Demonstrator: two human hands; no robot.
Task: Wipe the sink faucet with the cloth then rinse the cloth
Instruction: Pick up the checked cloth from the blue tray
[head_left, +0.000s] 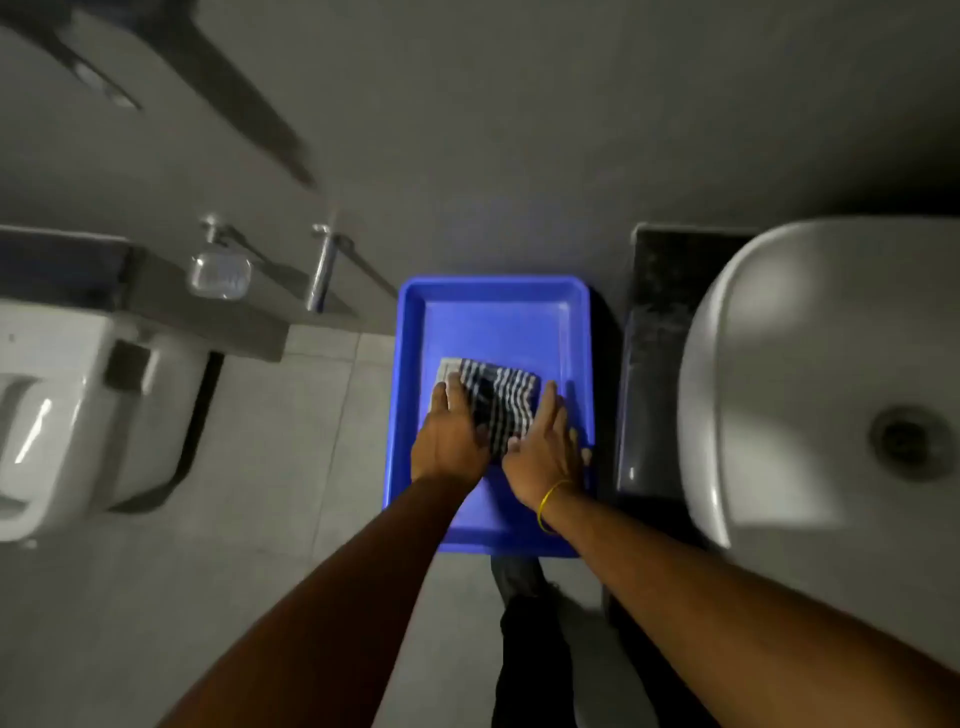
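Both hands' grip open, left hand (449, 434), right hand (545, 452) flat on striped cloth (501, 397), blue tray (498, 322)

The tray (410, 364) is bright blue. The cloth (501, 400) in it is checked in dark navy and white. A yellow band (551, 501) circles the right wrist. The sink (810, 364) on the right is white, the toilet (67, 395) on the left white, the floor (270, 467) pale grey tile.

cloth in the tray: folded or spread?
Folded: the cloth is a compact rectangle in the blue tray, both hands on it.
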